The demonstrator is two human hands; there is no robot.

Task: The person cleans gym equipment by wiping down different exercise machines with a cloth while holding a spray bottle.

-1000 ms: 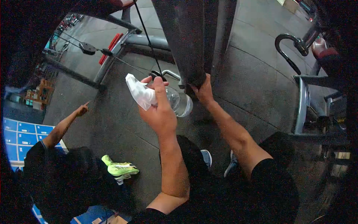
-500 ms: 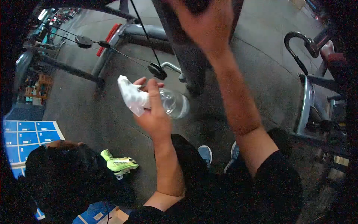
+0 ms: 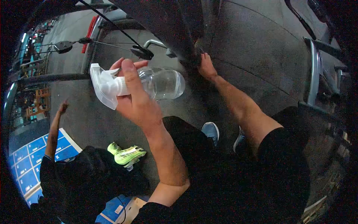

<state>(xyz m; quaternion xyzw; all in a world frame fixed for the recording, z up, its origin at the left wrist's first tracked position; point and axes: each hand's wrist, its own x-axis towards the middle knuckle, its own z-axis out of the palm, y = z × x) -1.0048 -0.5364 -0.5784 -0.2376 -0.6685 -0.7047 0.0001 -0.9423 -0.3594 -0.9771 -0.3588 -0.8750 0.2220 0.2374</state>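
Note:
My left hand is wrapped round the neck of a clear spray bottle with a white trigger head. The bottle lies sideways, nozzle to the left. My right hand is at the lower part of a dark machine upright, its fingers against or just beside the dark surface. What those fingers hold, if anything, is hidden. Just beyond the bottle, a black pulley hangs on a cable near a bent metal bar.
At the left a person in black with yellow-green shoes has an arm stretched forward. Blue lockers stand behind. A metal machine frame is at the right. My own shoes are on the dark floor.
My right hand went up along the upright and came back down to its lower part. The bottle in my left hand has moved left and closer. The other person's arm is stretched out again.

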